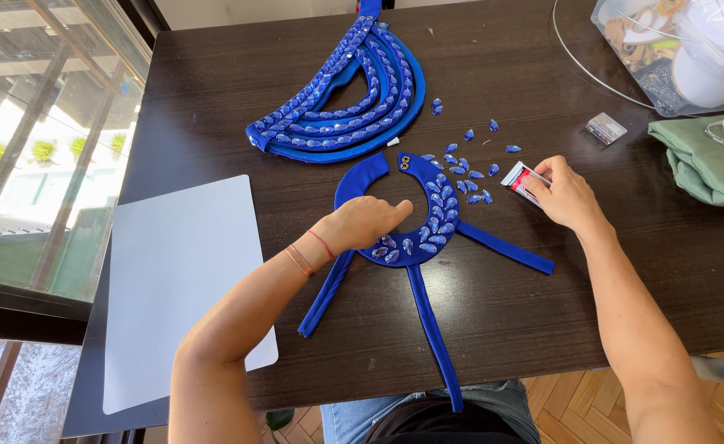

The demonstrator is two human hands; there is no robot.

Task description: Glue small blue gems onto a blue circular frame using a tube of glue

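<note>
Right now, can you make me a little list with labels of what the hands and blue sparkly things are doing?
left hand: pressing on the blue collar piece
right hand: holding a small tube
loose gems: scattered on the dark table, above the collar
bigger blue jewelled piece: lies further back
white sheet: on the left
green cloth: at the right edge
</note>
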